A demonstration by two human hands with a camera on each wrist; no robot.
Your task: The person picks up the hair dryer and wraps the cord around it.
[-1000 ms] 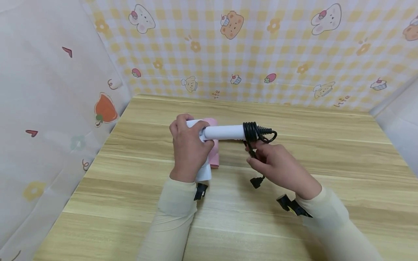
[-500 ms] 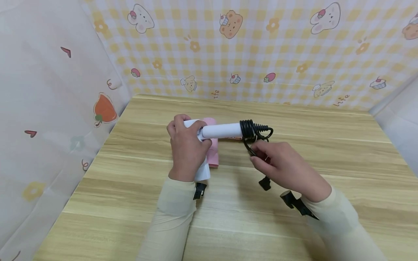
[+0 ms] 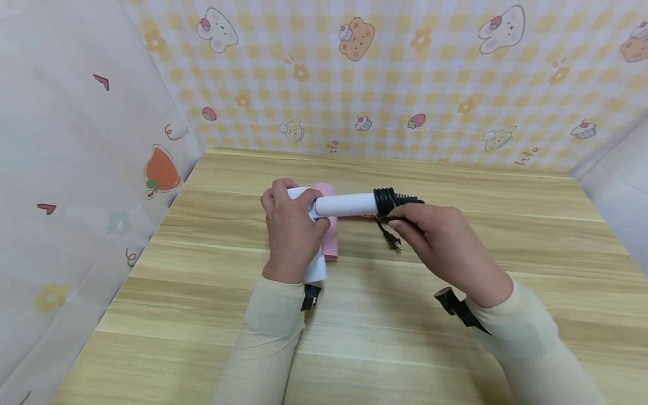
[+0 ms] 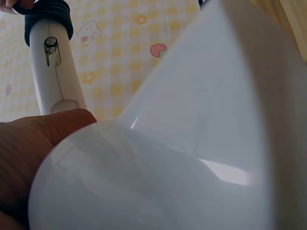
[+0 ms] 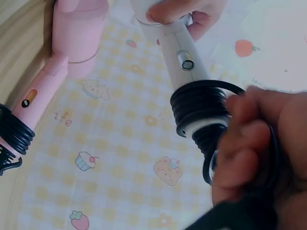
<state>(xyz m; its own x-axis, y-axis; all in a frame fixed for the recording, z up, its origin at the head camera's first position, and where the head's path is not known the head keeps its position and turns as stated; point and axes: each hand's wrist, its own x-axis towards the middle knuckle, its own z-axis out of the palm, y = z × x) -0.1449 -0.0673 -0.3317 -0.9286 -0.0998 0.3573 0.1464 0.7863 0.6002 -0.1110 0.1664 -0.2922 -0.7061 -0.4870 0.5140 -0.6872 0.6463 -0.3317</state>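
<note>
A white hair dryer (image 3: 346, 204) is held above the table, its handle pointing right. My left hand (image 3: 292, 233) grips it round the body, thumb near the handle joint. Several turns of black cord (image 3: 385, 201) are wound round the handle's end. At that end my right hand (image 3: 448, 239) pinches a loose length of the cord between thumb and fingers. The cord's plug (image 3: 392, 242) hangs just below the coil. In the right wrist view, the curled fingers (image 5: 240, 158) hold the cord beside the coil.
Behind the white one lies a pink hair dryer (image 3: 331, 242), partly hidden; the right wrist view shows black cord (image 5: 17, 132) wound on its handle. The wooden table (image 3: 354, 337) meets a checked cloth (image 3: 324, 73) at the back and a white cloth (image 3: 76, 169) at the left.
My right hand has moved up to the handle's end with the cord. The plug has shifted from beneath that hand to left of it, below the coil. My left hand has stayed nearly still.
</note>
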